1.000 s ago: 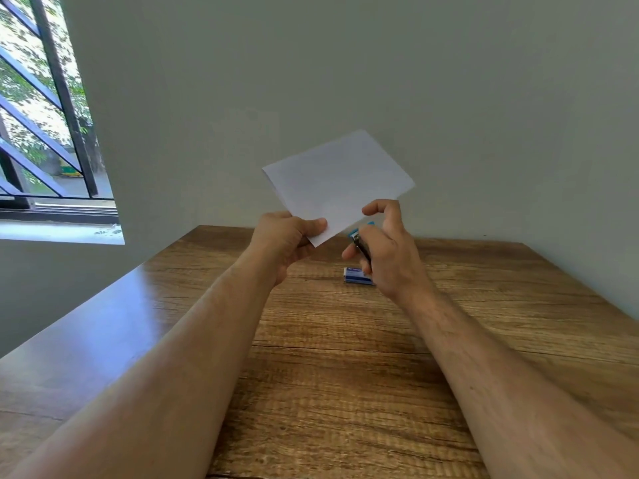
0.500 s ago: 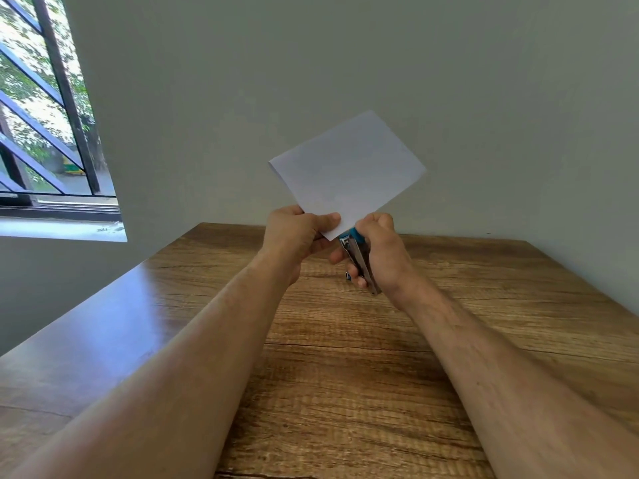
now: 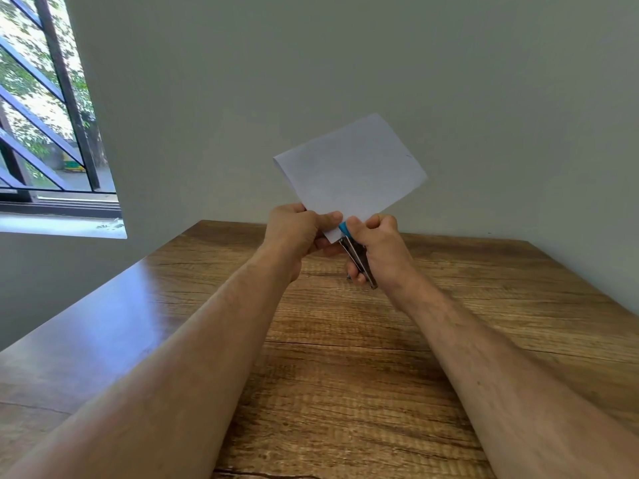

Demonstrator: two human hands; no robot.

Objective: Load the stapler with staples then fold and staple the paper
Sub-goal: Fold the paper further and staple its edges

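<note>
— Fingers first: what are they doing?

— Both sets are clenched. Those of the left hand (image 3: 299, 233) pinch the lower corner of the folded paper (image 3: 349, 174), thumb on the near face. Those of the right hand (image 3: 377, 250) wrap around the stapler (image 3: 356, 252), whose blue-tipped nose touches the same corner, just beside the left thumb.

— And where is the sheet itself?

— Held up in the air above the wooden table (image 3: 345, 357), tilted, with the wall behind it. It looks already folded; a doubled edge shows at the upper left.

— So which step is this?

— Stapling, I judge. Loading and folding seem finished, and the nose sits at the corner. Whether a staple has gone in, I cannot tell.

— What does the next move ask for?

— A firm squeeze of the right hand, with the corner seated well inside the mouth, while the left keeps both layers flush and its thumb clear of the nose. Slack paper could skew the staple.
</note>
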